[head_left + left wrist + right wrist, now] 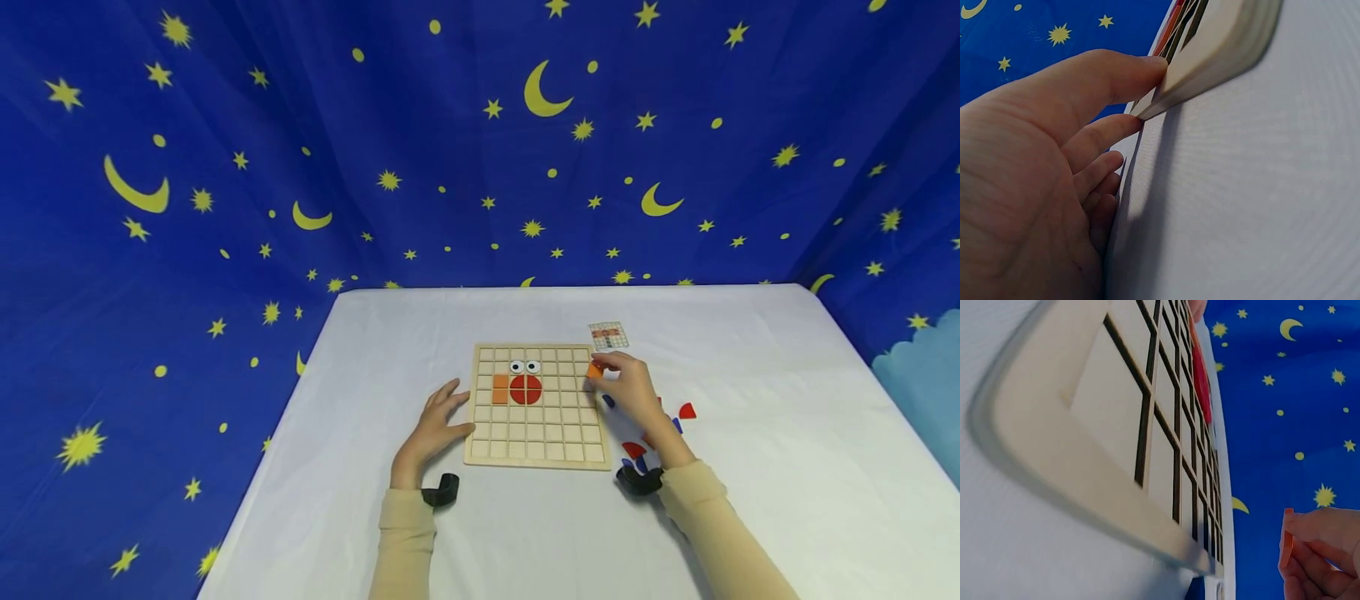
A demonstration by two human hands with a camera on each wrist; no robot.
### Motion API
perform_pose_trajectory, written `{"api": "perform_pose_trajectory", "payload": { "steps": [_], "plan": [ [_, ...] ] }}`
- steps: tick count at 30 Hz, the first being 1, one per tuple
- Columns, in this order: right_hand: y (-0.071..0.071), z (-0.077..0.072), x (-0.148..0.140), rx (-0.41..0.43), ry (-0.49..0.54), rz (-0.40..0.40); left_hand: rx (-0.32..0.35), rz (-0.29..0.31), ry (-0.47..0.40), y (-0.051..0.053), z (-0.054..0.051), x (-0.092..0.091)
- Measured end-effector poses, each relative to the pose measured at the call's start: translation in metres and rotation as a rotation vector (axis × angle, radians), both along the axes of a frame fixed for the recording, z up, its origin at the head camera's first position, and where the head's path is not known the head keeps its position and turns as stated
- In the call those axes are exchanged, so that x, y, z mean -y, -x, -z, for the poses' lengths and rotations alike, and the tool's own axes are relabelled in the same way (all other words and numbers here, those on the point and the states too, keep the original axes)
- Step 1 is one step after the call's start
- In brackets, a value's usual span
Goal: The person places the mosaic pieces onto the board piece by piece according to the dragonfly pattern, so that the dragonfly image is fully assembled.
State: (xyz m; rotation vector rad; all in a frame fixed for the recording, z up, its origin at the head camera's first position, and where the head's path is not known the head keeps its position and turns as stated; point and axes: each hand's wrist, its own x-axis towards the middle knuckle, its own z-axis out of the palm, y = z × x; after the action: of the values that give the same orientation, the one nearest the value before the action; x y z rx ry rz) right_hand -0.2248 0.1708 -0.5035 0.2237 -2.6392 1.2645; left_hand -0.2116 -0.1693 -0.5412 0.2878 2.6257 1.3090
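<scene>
Blue star-and-moon curtains [450,108] surround a white-clothed table [337,533]. One thin orange tile [595,371], pinched in the right hand [630,390], is at the right edge of the wooden grid board [536,466]; levelling it and squaring its sides to the grid before pressing should seat it cleanly. Loosely spread, the left hand [433,427] touches the board's left side, a sensible brace against sliding. Two orange squares [500,383] sit left of a red disc [518,383], with eye pieces [517,367] above. Just beyond the board's upper right corner, the printed pattern card [608,336] is worth checking; loose red and blue pieces [633,451] lie near the right forearm [671,446].
</scene>
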Motion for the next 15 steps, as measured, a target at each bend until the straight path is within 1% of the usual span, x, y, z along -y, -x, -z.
{"api": "perform_pose_trajectory", "payload": {
  "steps": [4, 10, 15],
  "plan": [
    [0.003, 0.001, 0.006, -0.002, 0.015, -0.027, 0.004, -0.003, 0.010, 0.000, 0.000, 0.000],
    [0.008, 0.004, 0.019, 0.006, 0.010, -0.068, -0.004, 0.002, -0.003, -0.001, -0.001, 0.000],
    [0.011, 0.009, 0.028, 0.018, 0.053, -0.109, -0.002, 0.007, -0.008, 0.000, -0.001, 0.000]
  ]
}}
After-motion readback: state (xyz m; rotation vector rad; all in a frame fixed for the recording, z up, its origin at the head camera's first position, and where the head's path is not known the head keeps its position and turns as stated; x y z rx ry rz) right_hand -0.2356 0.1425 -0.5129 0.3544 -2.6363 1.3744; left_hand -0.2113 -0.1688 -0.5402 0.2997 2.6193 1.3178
